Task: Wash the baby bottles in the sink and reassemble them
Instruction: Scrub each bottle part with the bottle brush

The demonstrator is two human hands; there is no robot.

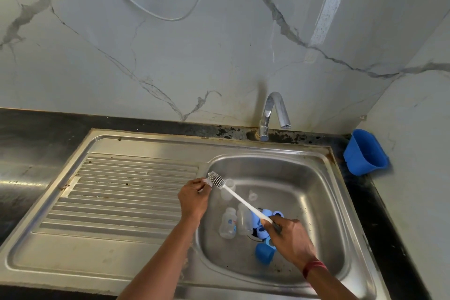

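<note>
Head camera gives me a look down into the steel sink basin (pixel 316 178), and I place everything against that basin. At its left edge the left hand (pixel 193 198) has its fingers curled, pinching a small pale bottle part (pixel 207 181); I cannot tell which part it is. The bristle head of the white bottle brush (pixel 233 193) lies against that part. The brush's handle slants down across the basin to the right hand (pixel 288 238), which grips its end above the basin's middle. On the basin floor two clear baby bottles (pixel 228 225) lie side by side near the middle. Blue screw rings (pixel 277 214) cluster just right of them, and a blue cap (pixel 263 253) lies on its side toward the near wall. A clear nipple (pixel 253 195) and another clear piece (pixel 229 190) sit farther back. The chrome tap (pixel 272 114) stands behind the basin's back rim, and a blue tub (pixel 365 152) sits off its right side.
</note>
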